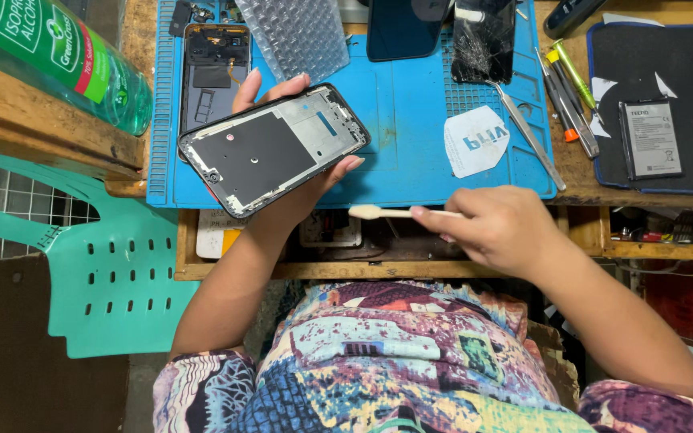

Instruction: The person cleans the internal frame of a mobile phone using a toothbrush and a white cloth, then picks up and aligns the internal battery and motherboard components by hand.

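Observation:
My left hand (294,196) holds a bare phone frame (270,148), black with a silver inner plate, tilted over the front edge of the blue work mat (411,112). My right hand (499,228) grips a small pale-handled brush (382,212) whose tip points left, a short way below and right of the frame. The brush is not touching the frame.
On the mat lie an opened phone body (214,68), a bubble-wrap piece (302,32), a dark phone (403,28), a cracked screen (483,40), a white round pad (475,143) and metal tools (559,100). A battery (649,138) lies on a black mat. Green bottle (58,56) at left; teal chair (98,273) below.

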